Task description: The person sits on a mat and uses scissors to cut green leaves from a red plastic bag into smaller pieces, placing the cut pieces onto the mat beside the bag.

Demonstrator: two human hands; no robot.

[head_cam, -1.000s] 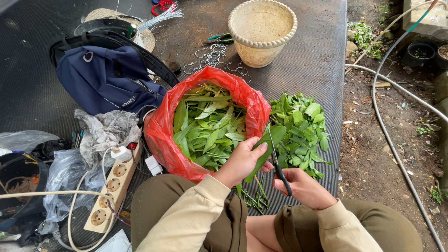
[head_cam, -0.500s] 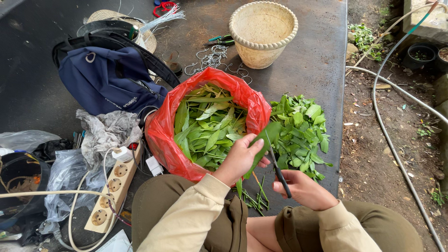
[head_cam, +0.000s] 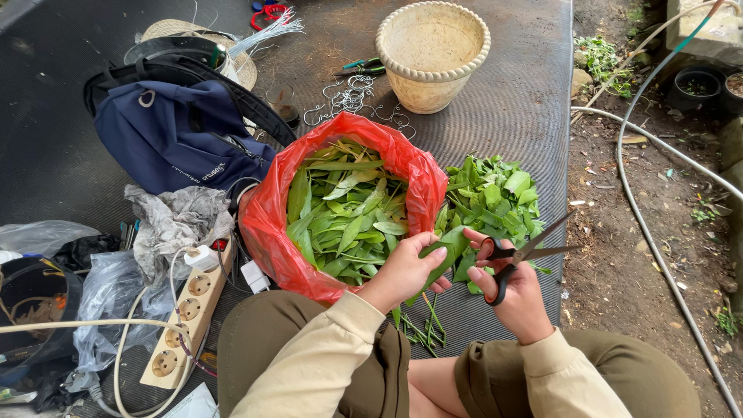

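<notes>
Fingers (head_cam: 433, 255) of the left hand (head_cam: 404, 271): curled closed around a green leaf (head_cam: 453, 246), pinching it just beside the red bag's near rim. Fingers (head_cam: 474, 272) of the right hand (head_cam: 517, 298): threaded through the black loops of a pair of scissors (head_cam: 520, 254) and gripping them; blades parted, tips pointing right and slightly up, over the leaf pile's right edge.

Head view, one entry per item:
- Red plastic bag (head_cam: 271, 224): open, full of long green leaves, touching the person's left knee.
- Loose leaf pile (head_cam: 491, 197): on the dark mat (head_cam: 518, 93) just right of the bag, its right side near the mat's edge; bare dirt ground (head_cam: 619, 255) beyond.
- Cut stems (head_cam: 422, 329): on the mat between the knees.
- Cream woven pot (head_cam: 432, 54): upright, well behind the bag; open mat to its right.
- Navy backpack (head_cam: 178, 135): left of the bag, nearly touching it.
- Power strip (head_cam: 186, 313), crumpled plastic: crowding the left side.
- Hose (head_cam: 650, 224): curving across the dirt at right.

Pose: both forearms in beige sleeves reach forward from the lap, wrists close together, hands nearly touching over the gap between bag and pile.
</notes>
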